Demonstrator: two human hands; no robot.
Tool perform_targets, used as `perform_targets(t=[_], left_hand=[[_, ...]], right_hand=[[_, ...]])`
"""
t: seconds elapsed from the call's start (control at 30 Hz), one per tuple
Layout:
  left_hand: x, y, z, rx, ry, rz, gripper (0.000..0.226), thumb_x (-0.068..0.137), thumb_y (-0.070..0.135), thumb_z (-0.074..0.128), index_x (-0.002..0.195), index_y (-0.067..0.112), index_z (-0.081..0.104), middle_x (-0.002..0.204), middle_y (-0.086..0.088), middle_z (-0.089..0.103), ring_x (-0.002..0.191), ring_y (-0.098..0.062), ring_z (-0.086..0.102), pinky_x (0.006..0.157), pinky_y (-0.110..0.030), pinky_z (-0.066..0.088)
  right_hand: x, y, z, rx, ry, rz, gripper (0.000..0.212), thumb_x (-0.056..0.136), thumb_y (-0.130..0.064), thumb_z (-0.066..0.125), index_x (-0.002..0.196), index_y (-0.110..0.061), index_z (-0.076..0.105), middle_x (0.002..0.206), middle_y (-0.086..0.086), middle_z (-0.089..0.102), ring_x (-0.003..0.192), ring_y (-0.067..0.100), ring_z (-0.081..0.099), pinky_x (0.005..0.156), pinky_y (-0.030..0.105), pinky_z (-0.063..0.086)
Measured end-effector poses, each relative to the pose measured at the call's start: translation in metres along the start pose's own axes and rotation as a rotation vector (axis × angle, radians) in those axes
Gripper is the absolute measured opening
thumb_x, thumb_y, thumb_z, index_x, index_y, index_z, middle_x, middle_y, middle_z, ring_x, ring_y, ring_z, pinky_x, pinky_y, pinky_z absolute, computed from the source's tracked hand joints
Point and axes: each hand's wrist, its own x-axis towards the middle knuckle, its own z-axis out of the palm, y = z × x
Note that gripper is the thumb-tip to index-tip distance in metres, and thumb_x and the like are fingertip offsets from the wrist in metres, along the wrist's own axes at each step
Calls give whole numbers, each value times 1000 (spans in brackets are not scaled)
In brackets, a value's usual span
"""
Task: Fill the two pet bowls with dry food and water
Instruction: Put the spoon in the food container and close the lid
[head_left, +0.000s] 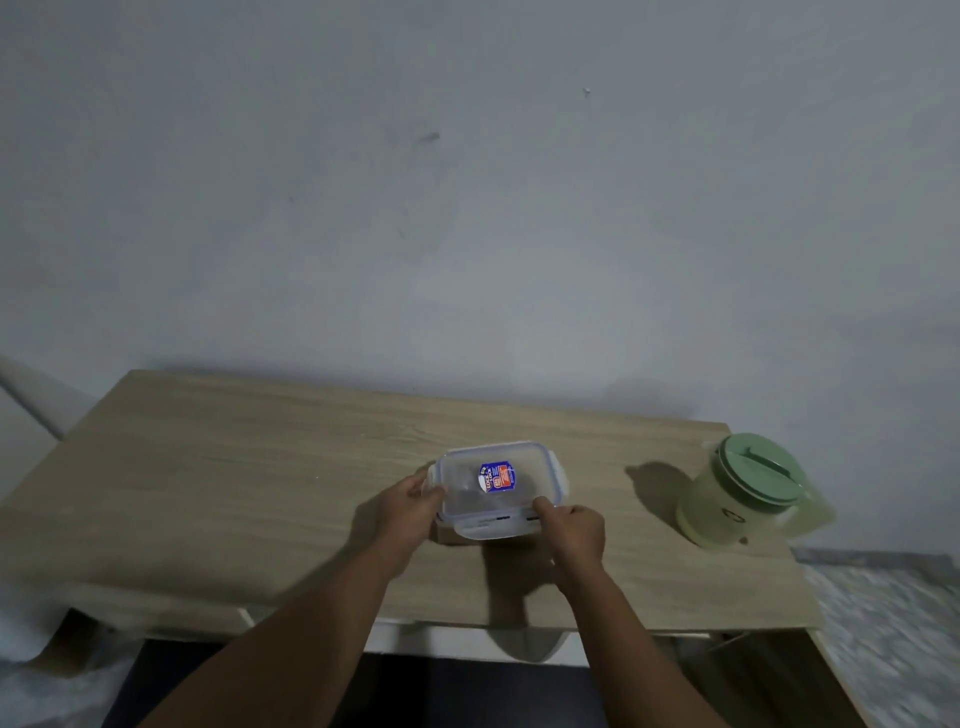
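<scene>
I hold the clear rectangular plastic box (498, 499), left hand (410, 506) curled on its left end, right hand (574, 530) pinching the near-right corner — long axis along the front edge of the tabletop (234, 493).

both hands (410, 506) grip clear lidded container (493, 488) on wooden table (234, 493) | green-lidded pitcher (743, 493) at right

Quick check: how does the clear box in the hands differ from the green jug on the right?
The clear rectangular plastic box is low, flat and see-through; the pale green plastic jug is tall and round. The left hand and right hand grip the box; the jug stands untouched. Both have lids on.
</scene>
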Motion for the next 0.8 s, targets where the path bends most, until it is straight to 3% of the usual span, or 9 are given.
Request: perform_targets(t=[0.07, 0.2, 0.27, 0.33, 0.4, 0.57, 0.8], left_hand=[[-4, 3, -1, 44, -2, 40, 50, 92, 11, 72, 140, 12, 59, 127, -11, 70, 93, -20, 67, 69, -23, 50], [-6, 8, -2, 69, 1, 60, 50, 92, 9, 72, 141, 11, 58, 132, -9, 67, 97, -14, 60, 77, -22, 47], [-7, 11, -2, 105, -1, 67, 51, 93, 10, 71, 142, 11, 57, 135, -8, 65, 100, -15, 61, 82, -24, 48], [-5, 10, -2, 118, -19, 55, 52, 94, 11, 69, 144, 11, 54, 140, -8, 62, 112, -20, 65, 88, -26, 49], [-6, 12, -2, 186, -29, 53, 53, 97, 14, 65, 148, 14, 51, 143, -5, 60, 123, -24, 62, 91, -26, 49], [-5, 15, -2, 265, -47, 28, 51, 100, 20, 62, 149, 15, 49, 146, -8, 57, 128, -27, 59, 95, -30, 48], [0, 17, -2, 348, -44, 20, 53, 100, 20, 62, 150, 12, 47, 149, -9, 54, 134, -27, 54, 95, -28, 45]], right_hand=[[1, 7, -1, -107, -19, -34, 34, 71, -39, 78, 68, -7, 65, 69, 7, 65, 74, 31, 63, 84, 51, 52], [3, 19, -2, -214, -34, -46, 42, 67, -49, 78, 72, -11, 61, 72, 4, 62, 77, 29, 61, 90, 52, 51], [0, 17, -2, -209, -16, -62, 48, 69, -45, 81, 96, -12, 58, 97, 6, 64, 92, 30, 62, 97, 54, 46], [0, 13, -3, -260, -8, -137, 69, 71, -38, 82, 128, -17, 49, 126, 7, 53, 112, 32, 57, 102, 53, 39], [2, 6, -1, -375, -60, -236, 81, 74, -37, 79, 144, -24, 40, 140, 5, 43, 124, 31, 50, 102, 53, 35], [5, -3, 5, -562, -119, -266, 77, 80, -42, 69, 148, -26, 36, 146, 4, 41, 131, 30, 43, 105, 54, 32], [9, 1, 13, -587, -69, -315, 73, 80, -55, 70, 140, -24, 40, 141, 3, 44, 130, 27, 44, 105, 54, 33]])
